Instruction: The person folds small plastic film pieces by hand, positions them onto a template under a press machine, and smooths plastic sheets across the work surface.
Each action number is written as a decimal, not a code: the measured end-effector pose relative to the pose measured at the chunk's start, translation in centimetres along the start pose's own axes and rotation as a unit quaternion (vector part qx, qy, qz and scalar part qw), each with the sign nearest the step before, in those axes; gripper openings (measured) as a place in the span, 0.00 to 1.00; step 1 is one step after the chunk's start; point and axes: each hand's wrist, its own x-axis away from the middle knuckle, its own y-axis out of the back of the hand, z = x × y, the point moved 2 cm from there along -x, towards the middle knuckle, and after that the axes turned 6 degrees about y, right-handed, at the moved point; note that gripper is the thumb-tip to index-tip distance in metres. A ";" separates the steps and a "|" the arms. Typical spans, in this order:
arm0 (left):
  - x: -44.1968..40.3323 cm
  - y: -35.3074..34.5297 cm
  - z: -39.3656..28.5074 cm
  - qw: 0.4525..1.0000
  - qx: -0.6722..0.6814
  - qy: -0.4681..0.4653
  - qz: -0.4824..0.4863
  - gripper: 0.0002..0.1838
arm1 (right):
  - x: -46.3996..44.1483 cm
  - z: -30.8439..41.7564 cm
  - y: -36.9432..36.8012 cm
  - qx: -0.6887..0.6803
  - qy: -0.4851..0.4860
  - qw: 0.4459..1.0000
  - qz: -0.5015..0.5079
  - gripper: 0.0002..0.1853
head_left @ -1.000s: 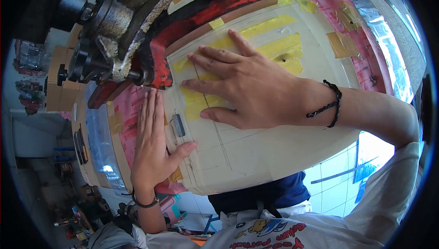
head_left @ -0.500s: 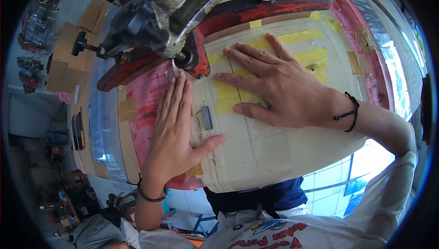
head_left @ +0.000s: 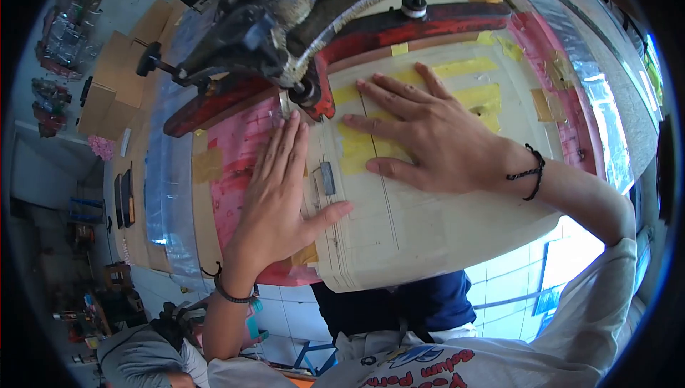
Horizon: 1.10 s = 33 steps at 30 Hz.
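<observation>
My left hand (head_left: 275, 192) lies flat with its fingers stretched together and its thumb apart. It rests across the left edge of a cream sheet (head_left: 457, 227) and the pink, tape-patched surface (head_left: 242, 138) beside it. Its fingertips are close to the metal tip under a black machine head. Spread wide on the sheet is my right hand (head_left: 439, 135), over strips of yellow tape (head_left: 471, 103) and thin drawn lines. A small grey bar (head_left: 327, 177) sits on the sheet between the two hands. Neither hand grips anything.
Above my hands stands the dark machine head (head_left: 275, 24) with a worn red curved bar (head_left: 449, 21) reaching both ways. Clear plastic sheeting (head_left: 168, 174) covers the left side. Cardboard (head_left: 114, 78) stands beyond it. Another person (head_left: 143, 359) is at the lower left.
The camera view has shifted slightly, so the machine and sheet sit a little differently. Both hands keep nearly the same places on the sheet.
</observation>
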 end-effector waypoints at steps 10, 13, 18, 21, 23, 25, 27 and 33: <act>-0.3 0.1 -0.8 1.000 0.021 -0.004 -0.016 0.54 | 0.1 -0.2 -0.3 -0.021 0.018 0.999 -0.026 0.31; -0.2 0.0 -0.7 1.000 0.027 -0.005 -0.013 0.50 | 0.1 -0.3 -0.4 -0.031 0.017 0.999 -0.037 0.31; -0.3 -0.1 -0.7 0.999 0.044 0.008 -0.005 0.50 | 0.0 -0.4 -0.4 -0.060 0.016 0.997 -0.033 0.31; -0.3 -0.1 -0.7 0.999 0.050 0.017 0.000 0.50 | 0.0 -0.4 -0.6 -0.068 0.015 0.997 -0.031 0.31; -0.4 0.0 -0.8 0.999 0.033 0.009 0.008 0.50 | 0.1 -0.4 -0.7 -0.069 0.016 0.997 -0.038 0.31; -0.4 0.1 -0.8 0.999 0.036 0.014 0.012 0.48 | 0.0 -0.4 -0.7 -0.067 0.018 0.997 -0.040 0.30; -0.3 0.0 -0.7 0.999 0.045 0.016 0.010 0.47 | 0.1 -0.4 -1.3 -0.081 0.023 0.992 -0.097 0.29; -0.2 -0.1 -0.2 0.996 0.087 0.035 0.006 0.45 | -0.1 -0.3 -1.7 -0.093 0.020 0.986 -0.133 0.28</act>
